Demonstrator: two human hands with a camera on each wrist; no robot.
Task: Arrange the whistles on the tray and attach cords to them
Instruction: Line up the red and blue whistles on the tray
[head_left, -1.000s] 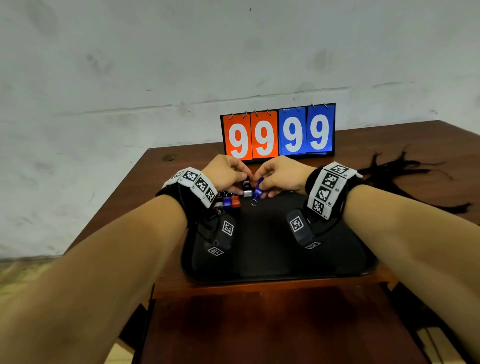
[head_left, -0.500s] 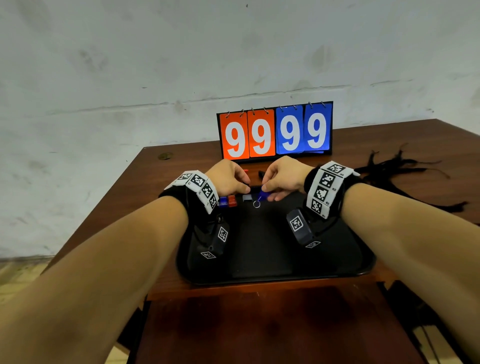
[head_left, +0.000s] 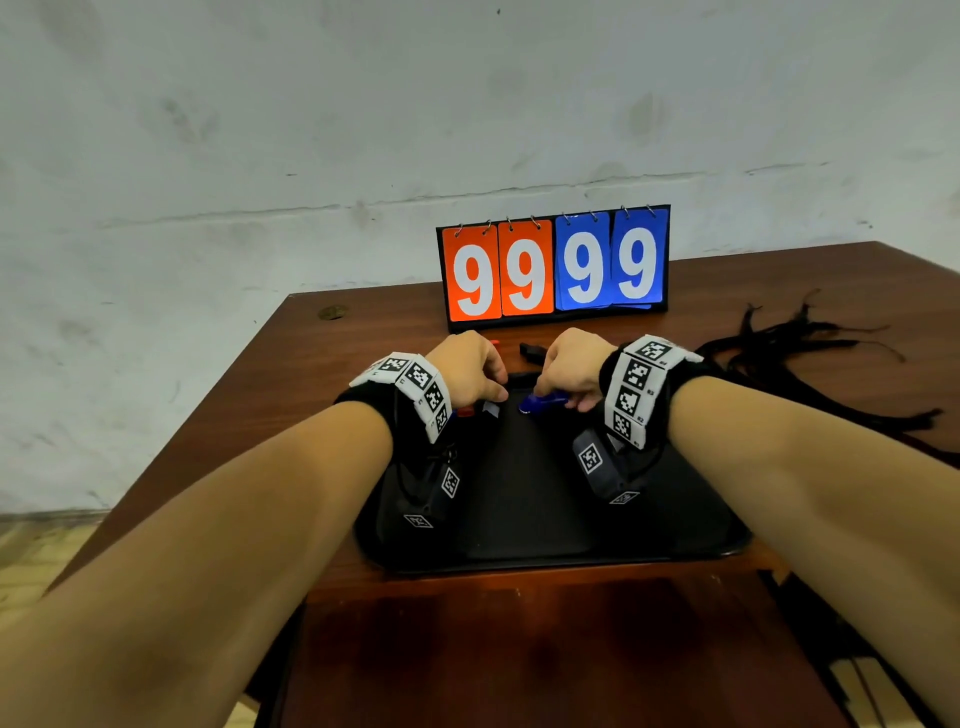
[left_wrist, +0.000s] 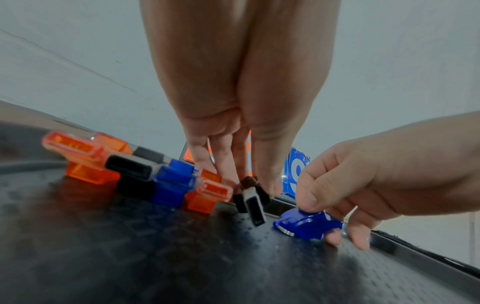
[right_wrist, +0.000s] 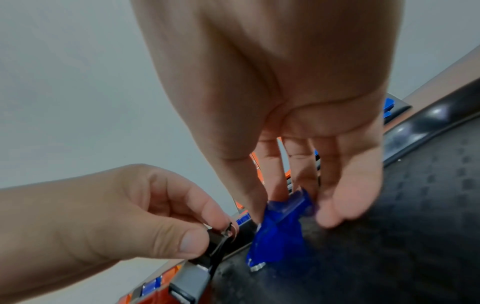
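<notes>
My left hand (head_left: 480, 382) pinches a black whistle (left_wrist: 250, 201) at the far edge of the black tray (head_left: 519, 519), beside a row of orange, black and blue whistles (left_wrist: 145, 174). My right hand (head_left: 563, 379) pinches a blue whistle (head_left: 543, 401) just right of it, low over the tray, its metal ring pointing left. In the right wrist view the blue whistle (right_wrist: 279, 232) sits between my thumb and fingers, and the black whistle (right_wrist: 213, 248) shows under my left thumb. A bundle of black cords (head_left: 810, 353) lies on the table to the right.
An orange and blue flip scoreboard (head_left: 553, 267) reading 9999 stands behind the tray. Two more whistles, one black (head_left: 530, 349), lie on the brown table (head_left: 519, 649) between scoreboard and tray. A grey wall rises behind.
Both hands came down from above the tray to its far edge. The blue whistle turned from hanging upright to lying nearly flat over the tray; the black whistle joined the row's right end.
</notes>
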